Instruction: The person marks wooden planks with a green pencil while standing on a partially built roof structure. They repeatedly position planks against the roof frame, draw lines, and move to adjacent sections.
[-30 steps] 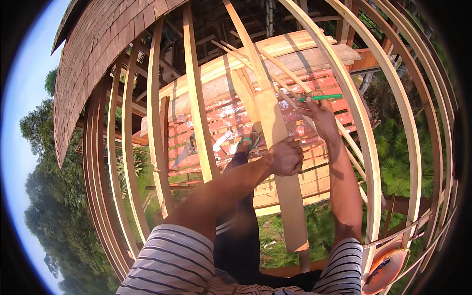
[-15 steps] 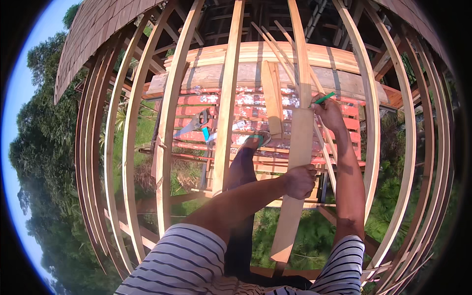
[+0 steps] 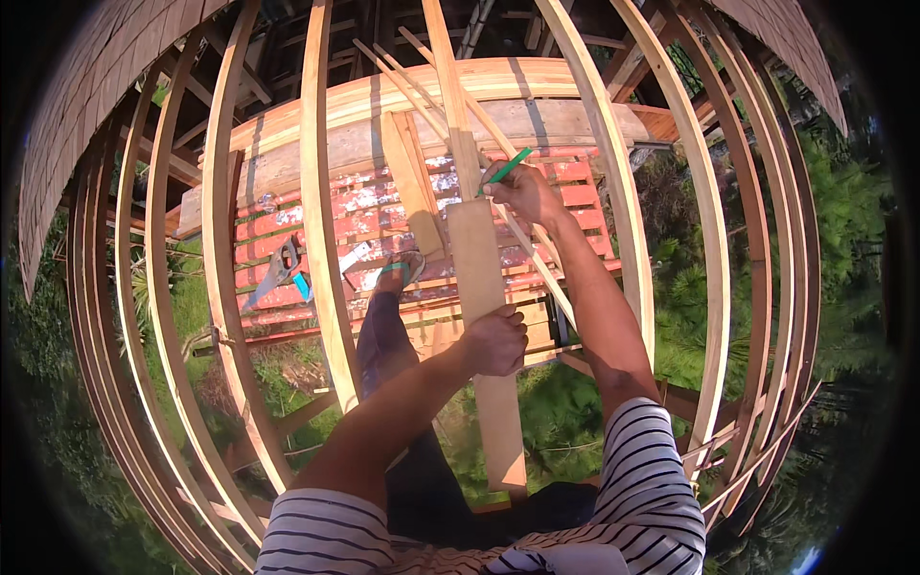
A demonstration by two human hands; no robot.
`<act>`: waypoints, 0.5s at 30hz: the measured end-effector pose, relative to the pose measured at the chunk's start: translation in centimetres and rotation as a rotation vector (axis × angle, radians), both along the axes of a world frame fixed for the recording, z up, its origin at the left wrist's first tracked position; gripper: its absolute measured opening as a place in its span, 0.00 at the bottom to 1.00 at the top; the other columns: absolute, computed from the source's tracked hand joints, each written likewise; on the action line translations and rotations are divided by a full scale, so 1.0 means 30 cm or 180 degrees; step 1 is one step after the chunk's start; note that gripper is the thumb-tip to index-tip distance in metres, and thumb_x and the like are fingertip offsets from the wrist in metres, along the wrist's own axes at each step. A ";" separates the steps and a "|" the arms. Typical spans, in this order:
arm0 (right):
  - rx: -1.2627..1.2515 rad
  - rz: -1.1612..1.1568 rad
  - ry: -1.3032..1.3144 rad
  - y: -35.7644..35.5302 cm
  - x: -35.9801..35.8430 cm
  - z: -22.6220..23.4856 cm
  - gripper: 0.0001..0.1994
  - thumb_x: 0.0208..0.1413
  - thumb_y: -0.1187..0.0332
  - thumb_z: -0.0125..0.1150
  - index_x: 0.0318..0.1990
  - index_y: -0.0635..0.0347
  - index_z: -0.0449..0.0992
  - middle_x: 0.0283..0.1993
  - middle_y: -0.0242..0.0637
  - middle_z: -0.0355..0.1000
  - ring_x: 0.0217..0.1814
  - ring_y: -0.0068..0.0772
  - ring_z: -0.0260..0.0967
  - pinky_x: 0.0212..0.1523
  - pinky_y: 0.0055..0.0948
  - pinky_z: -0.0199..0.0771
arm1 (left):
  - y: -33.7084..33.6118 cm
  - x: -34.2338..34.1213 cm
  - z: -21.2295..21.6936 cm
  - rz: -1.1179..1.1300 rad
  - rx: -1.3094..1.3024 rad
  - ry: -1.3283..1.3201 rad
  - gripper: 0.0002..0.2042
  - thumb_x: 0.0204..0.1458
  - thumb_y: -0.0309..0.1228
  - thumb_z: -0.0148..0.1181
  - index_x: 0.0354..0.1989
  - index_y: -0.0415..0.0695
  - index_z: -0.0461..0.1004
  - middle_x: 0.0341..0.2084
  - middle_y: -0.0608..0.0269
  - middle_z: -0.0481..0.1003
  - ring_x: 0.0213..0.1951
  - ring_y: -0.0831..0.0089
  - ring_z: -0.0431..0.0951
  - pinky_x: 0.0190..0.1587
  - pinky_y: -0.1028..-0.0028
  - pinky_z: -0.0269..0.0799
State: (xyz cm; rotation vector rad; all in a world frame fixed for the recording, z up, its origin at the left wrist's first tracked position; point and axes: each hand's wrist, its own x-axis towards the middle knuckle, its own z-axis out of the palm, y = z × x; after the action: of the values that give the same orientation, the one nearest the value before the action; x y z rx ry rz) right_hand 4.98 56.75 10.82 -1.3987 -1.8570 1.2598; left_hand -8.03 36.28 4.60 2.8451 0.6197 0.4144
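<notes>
A flat wooden board (image 3: pixel 476 254) lies lengthwise along a narrower wooden beam (image 3: pixel 465 144), its far end partway up the beam. My left hand (image 3: pixel 494 342) is closed around the board near its middle, fingers curled over the right edge. At the board's far end, my right hand (image 3: pixel 530 196) pinches a slim green pencil (image 3: pixel 508 165). The pencil slants down to the left, its lower end at the corner where board meets beam; any mark there is too small to make out.
Parallel roof beams (image 3: pixel 316 172) run away from me on both sides, with gaps between. Below is a red slatted platform (image 3: pixel 575 196) bearing planks (image 3: pixel 407 182), a handsaw (image 3: pixel 278 268) and a small blue object (image 3: pixel 303 285). My sandalled foot (image 3: pixel 407 264) is over it. Greenery shows farther down.
The view has turned, so the scene sits farther left. My left hand keeps its grip on the board, and the pencil in my right hand stays at the board's far end.
</notes>
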 end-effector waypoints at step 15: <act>0.1022 0.0079 -0.0306 -0.032 -0.003 -0.077 0.06 0.54 0.68 0.66 0.38 0.57 0.78 0.35 0.41 0.78 0.40 0.42 0.77 0.44 0.40 0.73 | 0.010 0.014 0.058 -0.0261 -0.0220 0.0617 0.12 0.49 0.40 0.56 0.24 0.45 0.75 0.24 0.64 0.71 0.36 0.67 0.71 0.47 0.67 0.62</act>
State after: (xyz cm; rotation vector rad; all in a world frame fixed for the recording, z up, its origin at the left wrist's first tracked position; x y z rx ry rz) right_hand 4.89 55.78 8.50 -1.2825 -2.0392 0.8688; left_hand -7.60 36.57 6.35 2.8530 0.5367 0.1023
